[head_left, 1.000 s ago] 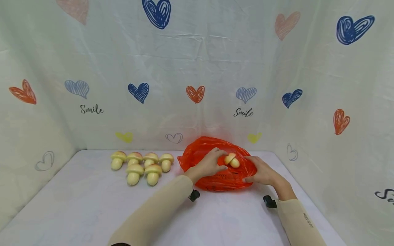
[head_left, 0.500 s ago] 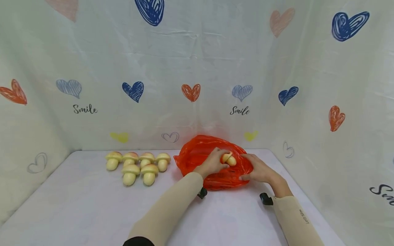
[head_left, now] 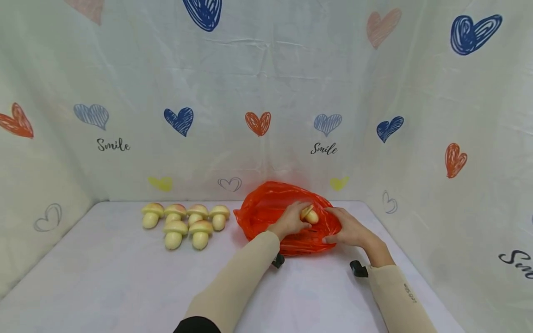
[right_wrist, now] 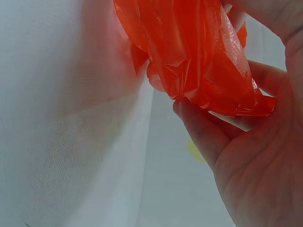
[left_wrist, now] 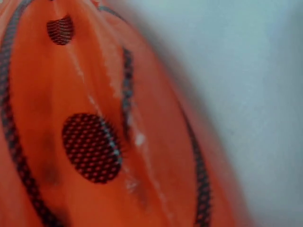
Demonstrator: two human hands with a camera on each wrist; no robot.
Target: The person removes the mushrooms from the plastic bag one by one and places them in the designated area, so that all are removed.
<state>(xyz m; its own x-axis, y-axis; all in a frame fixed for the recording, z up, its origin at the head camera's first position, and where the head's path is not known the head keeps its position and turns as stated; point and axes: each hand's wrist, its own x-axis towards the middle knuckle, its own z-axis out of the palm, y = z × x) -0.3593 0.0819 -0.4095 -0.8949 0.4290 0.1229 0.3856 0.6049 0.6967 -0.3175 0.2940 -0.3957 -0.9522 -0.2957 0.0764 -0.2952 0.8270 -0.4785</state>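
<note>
A red plastic bag lies on its side with its mouth spread toward me. My left hand reaches into that mouth and grips a toy mushroom by its cap; the pale stem points to the right. On the right side of the mouth, my right hand holds the bag's edge. The right wrist view shows the fingers and thumb of that right hand pinching the crumpled red plastic. Only the bag's printed outside fills much of the left wrist view, where the left hand is hidden.
Several more toy mushrooms stand in two rows to the left of the bag on the white table. A white curtain with printed hearts closes off the back and both sides.
My left hand has come in to the right and closed its fingers round the mushroom cap. The right hand keeps its hold on the bag's edge. The head view has shifted slightly.
</note>
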